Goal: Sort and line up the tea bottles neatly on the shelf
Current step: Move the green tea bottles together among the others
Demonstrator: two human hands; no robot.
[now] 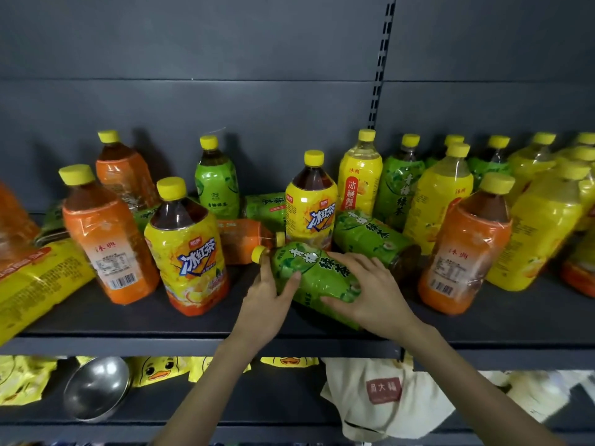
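Note:
A green-labelled tea bottle [314, 275] with a yellow cap lies on its side near the front of the dark shelf [199, 344], cap to the left. My left hand [269, 300] grips it near the neck, thumb on the label. My right hand [370, 292] holds its lower body, fingers spread over the label. Around it stand orange [108, 233], yellow [188, 246] and green [217, 181] bottles in no order. Another green bottle [370, 236] and an orange one [248, 239] lie flat just behind.
A tight cluster of yellow and green bottles [528, 201] fills the shelf's right side. A yellow bottle [35, 284] lies flat at the far left. On the shelf below are a steel bowl [96, 387], yellow duck packets [161, 370] and a cloth bag [383, 394].

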